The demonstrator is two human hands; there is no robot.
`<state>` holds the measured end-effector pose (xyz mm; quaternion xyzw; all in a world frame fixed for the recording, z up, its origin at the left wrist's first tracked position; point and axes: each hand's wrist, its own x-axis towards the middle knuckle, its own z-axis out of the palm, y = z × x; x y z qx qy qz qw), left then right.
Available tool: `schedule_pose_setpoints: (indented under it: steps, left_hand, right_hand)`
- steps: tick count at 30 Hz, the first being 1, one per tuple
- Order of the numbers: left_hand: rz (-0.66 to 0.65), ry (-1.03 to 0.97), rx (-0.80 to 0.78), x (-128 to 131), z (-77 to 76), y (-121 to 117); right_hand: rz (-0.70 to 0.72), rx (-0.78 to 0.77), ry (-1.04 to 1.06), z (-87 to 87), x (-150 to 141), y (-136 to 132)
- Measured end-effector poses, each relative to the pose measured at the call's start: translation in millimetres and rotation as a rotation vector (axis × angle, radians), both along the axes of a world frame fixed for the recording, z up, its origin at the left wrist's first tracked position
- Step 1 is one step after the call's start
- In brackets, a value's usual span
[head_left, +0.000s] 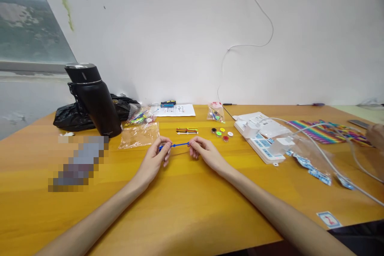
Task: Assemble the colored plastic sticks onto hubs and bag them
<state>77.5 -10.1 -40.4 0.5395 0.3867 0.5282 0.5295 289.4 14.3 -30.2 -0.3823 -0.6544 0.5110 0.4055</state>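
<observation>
Close to the table's [186, 224] near edge, toward its right corner, lies a small square card [329, 220] with a blue border. Farther in, about midway between the side edges, the left hand [156, 155] and right hand [205, 150] hold a thin blue strip [180, 144] stretched between them; each pinches one end between thumb and forefinger, the remaining fingers curled, and a blue part at the left end is partly covered by the fingers. Toward the right edge sits a white power strip [260, 145] with plugs in it, and past it a co-worker's hand [376, 135] near rainbow-coloured rods [318, 131]. Just beyond the hands lie five coloured discs [225, 139] and some thin strips [187, 131]; toward the left edge, a clear bag [141, 135] lies near a black bottle [97, 106]. Along the far edge are a screwdriver [168, 104], a printed paper [177, 111] and a small plastic bag [216, 115] with pieces inside.
</observation>
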Motion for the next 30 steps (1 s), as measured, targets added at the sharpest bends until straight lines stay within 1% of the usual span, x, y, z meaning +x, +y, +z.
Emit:
schedule_pose_setpoints:
  steps: [3,5,7,9,11,13,17,20,22,25,27,30]
  left_hand:
    - [-0.024,0.011,0.010,0.7,0.8,-1.4]
    - [-0.045,-0.031,-0.019,1.5,2.6,-2.9]
    - [-0.044,-0.085,-0.068,2.2,3.8,-4.2]
    - [-0.033,-0.109,-0.107,2.6,3.4,-4.6]
    - [-0.030,-0.100,-0.123,2.6,1.4,-4.1]
    - [-0.051,-0.073,-0.117,2.7,-1.0,-3.3]
    - [-0.100,0.030,-0.048,3.5,-3.2,-4.5]
    - [-0.119,0.170,0.006,4.3,-1.7,-9.1]
    - [-0.130,0.277,0.041,4.9,0.2,-13.0]
    - [-0.151,0.401,0.092,6.3,3.2,-18.5]
    - [-0.173,0.451,0.114,7.2,4.8,-21.0]
    - [-0.203,0.483,0.120,7.9,6.0,-22.4]
  right_hand:
    - [0.044,-0.004,0.015,0.7,0.3,0.4]
    - [0.046,-0.007,0.040,0.8,2.2,3.4]
    - [-0.014,-0.008,0.086,1.2,6.2,8.9]
    - [-0.113,0.001,0.129,2.0,11.5,15.4]
    - [-0.198,0.014,0.147,3.3,16.9,21.0]
    - [-0.245,0.033,0.145,4.7,21.1,24.5]
    - [-0.308,0.103,0.096,3.5,23.7,25.4]
    - [-0.325,0.164,-0.004,-3.2,23.9,27.5]
    - [-0.326,0.164,-0.063,-9.1,25.0,31.8]
    - [-0.365,0.152,-0.126,-16.2,28.0,40.6]
    - [-0.379,0.157,-0.168,-18.8,29.6,45.6]
    - [-0.364,0.170,-0.237,-20.7,30.2,49.7]
